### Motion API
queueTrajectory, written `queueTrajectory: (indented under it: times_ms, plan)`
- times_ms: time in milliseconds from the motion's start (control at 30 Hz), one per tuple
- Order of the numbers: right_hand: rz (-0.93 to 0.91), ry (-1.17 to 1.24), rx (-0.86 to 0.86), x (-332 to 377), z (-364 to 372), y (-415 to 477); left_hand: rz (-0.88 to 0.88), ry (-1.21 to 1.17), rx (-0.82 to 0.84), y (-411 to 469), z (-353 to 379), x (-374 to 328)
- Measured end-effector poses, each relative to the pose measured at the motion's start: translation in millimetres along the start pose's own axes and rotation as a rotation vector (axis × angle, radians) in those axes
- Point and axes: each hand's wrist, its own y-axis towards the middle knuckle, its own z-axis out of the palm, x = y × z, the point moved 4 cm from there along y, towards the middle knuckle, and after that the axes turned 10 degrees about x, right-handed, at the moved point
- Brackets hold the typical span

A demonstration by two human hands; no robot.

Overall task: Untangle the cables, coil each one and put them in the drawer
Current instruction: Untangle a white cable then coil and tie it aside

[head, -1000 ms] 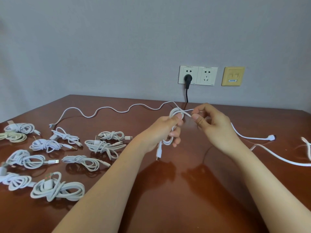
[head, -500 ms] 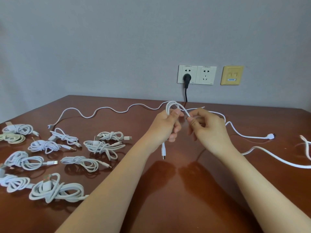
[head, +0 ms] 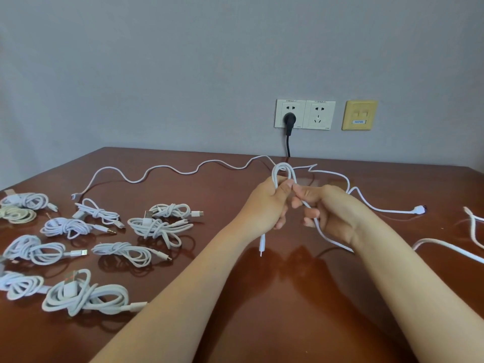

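**While coiled cables [head: 157,227] are waiting at left, a white cable [head: 283,166] is being looped**

At the frame's center, above the table [head: 262,310], the left hand [head: 264,205] is clenching the loop, its connector dangling beneath. Just beside it, the right hand [head: 332,213] is grasping the trailing strand in curled fingers.

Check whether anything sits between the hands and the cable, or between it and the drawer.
Nothing between hands and cable: the left hand grips its loop, the right hand pinches the strand beside it. No drawer is in view, so that path cannot be judged.
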Motion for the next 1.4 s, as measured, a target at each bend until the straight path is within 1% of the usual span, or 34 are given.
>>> queueTrajectory:
  times_ms: [133,233,300,367,467,600,633,700,800,867,967,1133,1233,1300,1333,1367,1400]
  plan:
    - [0.064,0.146,0.095,-4,0,-2,0.048,0.003,0.037,-3,3,-5]
    - [0.112,0.316,0.136,-7,0,-3,0.073,-0.067,0.04,-4,6,-7]
    - [0.138,0.377,0.162,-8,0,-3,0.065,-0.143,0.029,-4,7,-6]
    - [0.152,0.295,0.189,-9,3,-1,0.033,-0.21,0.012,-2,6,-3]
    - [0.131,0.023,0.166,-12,6,4,-0.022,-0.196,-0.032,0,0,-1]
    - [0.039,-0.098,0.11,-12,5,10,-0.134,-0.155,-0.091,2,-9,4]
    - [0.01,-0.1,0.098,-11,5,11,-0.14,-0.192,-0.101,2,-11,5]
    - [-0.056,-0.102,0.095,-7,6,10,-0.141,-0.381,-0.099,2,-12,6]
    - [-0.107,-0.148,0.085,-8,8,11,-0.125,-0.769,0.007,0,-8,0]
    - [-0.091,-0.18,0.077,-14,9,12,-0.117,-0.923,0.036,-2,-6,-3]
    - [-0.057,-0.158,0.066,-24,13,16,-0.118,-0.981,0.01,-4,-7,-3]
    - [-0.059,-0.057,0.091,-27,24,19,-0.081,-1.034,0.009,-4,-10,-4]
    - [0.096,-0.176,0.085,-32,29,18,-0.03,-1.062,-0.023,-2,-14,-4]
    - [0.166,-0.259,0.094,-30,33,15,0.016,-1.102,-0.046,-1,-17,-4]
    - [0.182,-0.346,0.104,-28,35,13,0.024,-1.088,-0.066,-1,-17,-4]
    - [0.174,-0.509,0.114,-27,38,10,0.02,-1.046,-0.092,-1,-16,-4]
    - [0.128,-0.729,0.105,-24,40,7,0.01,-0.989,-0.12,-1,-16,-4]
